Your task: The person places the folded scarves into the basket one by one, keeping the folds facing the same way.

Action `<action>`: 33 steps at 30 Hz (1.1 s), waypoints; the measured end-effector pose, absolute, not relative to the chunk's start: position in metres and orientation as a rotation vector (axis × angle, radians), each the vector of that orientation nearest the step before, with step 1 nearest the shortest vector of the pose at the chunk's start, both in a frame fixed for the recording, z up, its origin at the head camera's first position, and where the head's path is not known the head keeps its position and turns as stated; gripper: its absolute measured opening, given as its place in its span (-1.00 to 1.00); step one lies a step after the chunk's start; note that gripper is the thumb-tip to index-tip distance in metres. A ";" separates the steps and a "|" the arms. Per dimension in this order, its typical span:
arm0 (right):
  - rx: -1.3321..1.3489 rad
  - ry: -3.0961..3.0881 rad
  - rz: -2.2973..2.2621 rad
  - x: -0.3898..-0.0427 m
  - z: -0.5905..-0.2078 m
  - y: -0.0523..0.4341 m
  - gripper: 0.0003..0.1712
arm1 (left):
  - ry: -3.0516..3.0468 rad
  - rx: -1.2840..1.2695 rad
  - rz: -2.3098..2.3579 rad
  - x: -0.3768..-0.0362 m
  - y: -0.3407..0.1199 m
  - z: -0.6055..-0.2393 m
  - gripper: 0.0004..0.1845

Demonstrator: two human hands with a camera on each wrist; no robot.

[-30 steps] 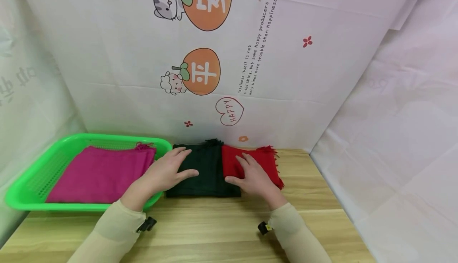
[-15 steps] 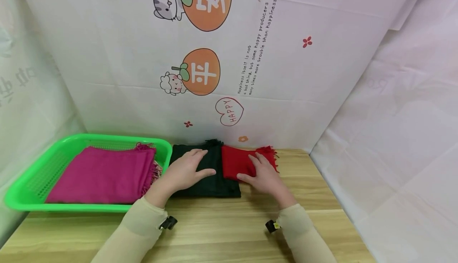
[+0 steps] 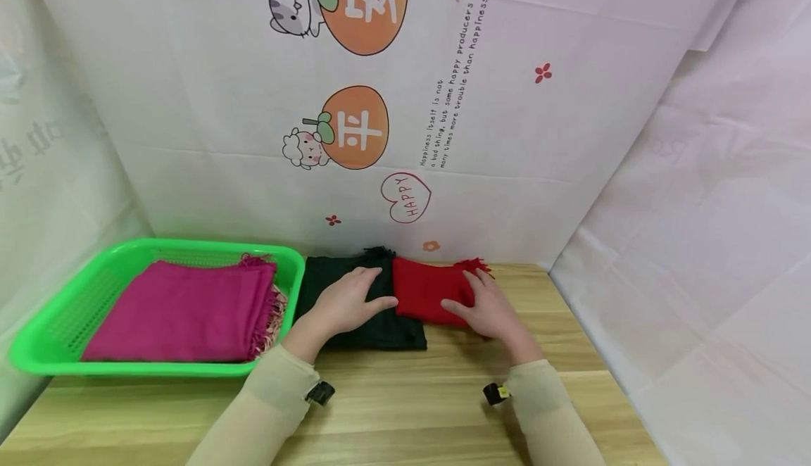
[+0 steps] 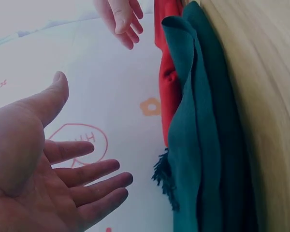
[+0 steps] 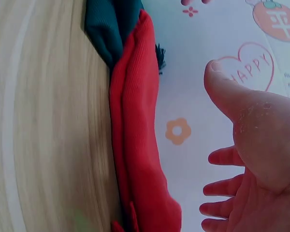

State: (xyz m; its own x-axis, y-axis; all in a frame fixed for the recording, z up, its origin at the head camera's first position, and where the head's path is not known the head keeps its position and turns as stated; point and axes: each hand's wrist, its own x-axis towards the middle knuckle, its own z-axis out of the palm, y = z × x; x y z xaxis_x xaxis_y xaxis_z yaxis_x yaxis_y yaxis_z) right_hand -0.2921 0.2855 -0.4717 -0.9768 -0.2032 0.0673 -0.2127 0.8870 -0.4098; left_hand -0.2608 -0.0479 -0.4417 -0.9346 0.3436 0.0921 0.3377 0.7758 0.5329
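Both forearms wear pale beige sleeves [image 3: 266,410], with small black devices [image 3: 321,393] strapped at each wrist.

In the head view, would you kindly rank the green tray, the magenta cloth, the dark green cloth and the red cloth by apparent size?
1. Green tray, largest.
2. Magenta cloth inside it.
3. Dark green cloth, partly under the left hand.
4. Red cloth, smallest, though the right hand hides part, so ranks 3 and 4 are unsure.

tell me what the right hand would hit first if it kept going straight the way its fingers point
Probably the fringed far end of the red folded cloth: the right hand hovers open above it, fingers aimed toward the back. Past that comes the printed backdrop sheet. Depth is hard to judge, so the hand might pass just over the fringe.
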 end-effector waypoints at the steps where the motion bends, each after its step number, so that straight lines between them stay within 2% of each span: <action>1: 0.327 -3.030 0.665 -0.294 -0.472 0.287 0.24 | 2.949 0.567 0.891 -0.262 -0.046 -0.443 -0.09; 19: 0.188 -3.077 0.750 -0.303 -0.481 0.311 0.23 | 2.900 0.568 0.969 -0.283 -0.009 -0.478 -0.14; 33: 0.117 -3.078 0.811 -0.306 -0.496 0.317 0.18 | 2.869 0.464 1.005 -0.290 0.006 -0.486 -0.13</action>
State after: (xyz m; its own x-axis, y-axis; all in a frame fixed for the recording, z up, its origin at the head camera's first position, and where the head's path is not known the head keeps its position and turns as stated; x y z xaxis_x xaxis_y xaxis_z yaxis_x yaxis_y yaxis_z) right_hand -0.3057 0.3174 -0.4960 -0.9963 -0.0822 -0.0233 -0.0601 0.8677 -0.4935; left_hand -0.2903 0.0062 -0.4864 -0.9523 0.3030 0.0366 0.2596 0.7412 0.6190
